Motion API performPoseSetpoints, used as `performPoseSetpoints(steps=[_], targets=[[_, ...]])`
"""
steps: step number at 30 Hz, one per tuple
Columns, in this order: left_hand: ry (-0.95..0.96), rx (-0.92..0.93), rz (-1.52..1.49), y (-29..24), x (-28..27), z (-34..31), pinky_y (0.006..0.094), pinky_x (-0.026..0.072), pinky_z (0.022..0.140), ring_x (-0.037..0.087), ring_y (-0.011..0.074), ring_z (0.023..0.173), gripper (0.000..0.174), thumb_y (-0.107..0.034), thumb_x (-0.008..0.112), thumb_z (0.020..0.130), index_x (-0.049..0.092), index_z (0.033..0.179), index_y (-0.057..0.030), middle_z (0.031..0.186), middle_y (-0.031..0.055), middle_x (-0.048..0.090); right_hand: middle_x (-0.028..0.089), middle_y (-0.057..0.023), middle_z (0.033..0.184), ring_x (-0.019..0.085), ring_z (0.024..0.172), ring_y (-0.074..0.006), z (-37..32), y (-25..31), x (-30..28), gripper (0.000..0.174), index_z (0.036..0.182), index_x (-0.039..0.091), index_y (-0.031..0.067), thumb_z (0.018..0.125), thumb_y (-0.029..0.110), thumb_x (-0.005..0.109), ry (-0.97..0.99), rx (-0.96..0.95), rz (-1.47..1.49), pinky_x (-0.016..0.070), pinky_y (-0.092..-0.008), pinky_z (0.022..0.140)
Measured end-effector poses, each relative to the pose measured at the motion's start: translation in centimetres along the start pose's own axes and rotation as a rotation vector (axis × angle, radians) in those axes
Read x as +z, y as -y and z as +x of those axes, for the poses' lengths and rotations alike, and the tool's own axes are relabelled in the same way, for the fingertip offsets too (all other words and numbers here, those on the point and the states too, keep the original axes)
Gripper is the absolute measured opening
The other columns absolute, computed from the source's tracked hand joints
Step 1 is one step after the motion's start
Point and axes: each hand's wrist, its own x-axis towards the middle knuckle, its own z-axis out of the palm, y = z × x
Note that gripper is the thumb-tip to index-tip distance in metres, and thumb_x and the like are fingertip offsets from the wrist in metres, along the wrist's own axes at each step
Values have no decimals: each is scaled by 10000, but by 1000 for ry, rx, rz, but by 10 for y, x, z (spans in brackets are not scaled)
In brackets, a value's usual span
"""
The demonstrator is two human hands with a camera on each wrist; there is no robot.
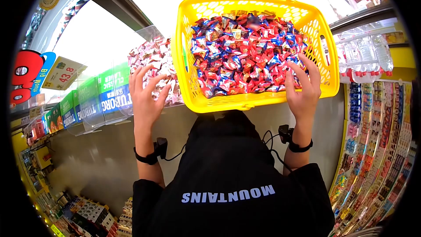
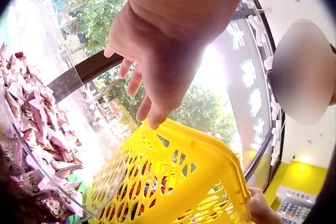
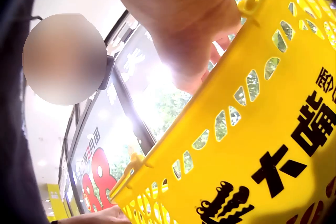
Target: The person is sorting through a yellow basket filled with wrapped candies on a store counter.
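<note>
A yellow plastic basket (image 1: pixel 219 102) with pierced sides holds a heap of red and blue wrapped candies (image 1: pixel 245 57). My right hand (image 1: pixel 305 88) reaches over the near right rim, its spread fingers above the candies at that side. In the right wrist view, the rim partly hides the fingers of the right hand (image 3: pixel 194 40). Left of the basket, my left hand (image 1: pixel 148 96) is raised with its fingers apart and relaxed, overlapping a pile of pink wrapped candies (image 1: pixel 151 57). Nothing shows in its grasp. The left wrist view shows the left hand (image 2: pixel 157 61) just above a basket corner.
Green and blue Tuborg boxes (image 1: pixel 115 90) line the ledge to the left, below a price card (image 1: pixel 66 73). Packs of clear bottles (image 1: pixel 364 52) stand to the right. Shelves of small packaged goods (image 1: pixel 372 149) curve along the lower right. A bright window lies behind the basket.
</note>
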Motion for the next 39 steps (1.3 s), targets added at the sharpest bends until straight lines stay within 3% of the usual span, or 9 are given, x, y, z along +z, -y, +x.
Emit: performPoseSetpoints(steps=[6,11,19,28,29,32,36,38,39], targets=[[-94,88,-147,-53,-9,31,546,343,1245,452,384,1491,401,-168,838,876,763,1268,-127,1529,140,570,678,-122,1365,621,1286,-354,7,3,1,270,1134,787,107,867,108,827,174,-130,66,460,-515,1131],[18,166,-168,-75,4,51,559,303,1262,426,417,1502,371,-162,822,871,782,1239,-160,1537,142,559,671,-120,1372,617,1299,-349,33,0,-17,288,1137,767,105,856,125,827,302,-298,22,452,-528,1156],[79,40,-131,-68,18,49,716,135,1267,330,421,1558,462,-177,770,898,718,1352,-245,1601,129,471,592,-120,1468,548,1380,-340,116,12,-36,358,1169,727,131,828,190,824,597,-661,16,421,-534,1188],[64,30,-206,-69,19,50,707,160,1270,313,425,1564,523,-190,777,903,676,1412,-259,1613,152,441,411,-145,1681,300,1603,-392,104,22,75,731,1421,686,258,759,475,910,1052,-920,-16,208,-635,1305],[86,26,-166,-73,14,50,562,243,1276,334,428,1547,461,-168,758,931,701,1389,-179,1616,195,437,395,-145,1693,296,1603,-404,102,26,83,745,1430,679,272,755,488,910,1085,-969,-34,203,-659,1297],[87,25,-144,-72,15,48,562,243,1276,336,430,1545,449,-166,751,940,704,1385,-188,1615,197,436,415,-145,1683,300,1602,-401,97,31,101,734,1397,702,275,733,499,921,1098,-1038,14,203,-675,1289],[62,15,-206,-69,22,46,685,189,1260,299,437,1558,451,-214,768,927,697,1372,-226,1615,173,423,461,-133,1651,322,1592,-383,82,33,119,456,1198,803,222,792,418,871,1062,-1032,115,225,-682,1274],[63,14,-216,-69,22,47,670,190,1265,303,438,1553,439,-216,767,932,700,1366,-221,1611,179,423,479,-128,1637,335,1583,-377,70,26,141,320,1106,840,202,839,377,824,987,-1051,170,259,-692,1250],[64,11,-218,-68,21,46,663,190,1267,304,438,1551,434,-217,767,934,701,1363,-219,1609,182,423,515,-118,1598,353,1572,-363,78,27,143,161,932,854,184,861,310,782,901,-1104,205,283,-685,1236]])
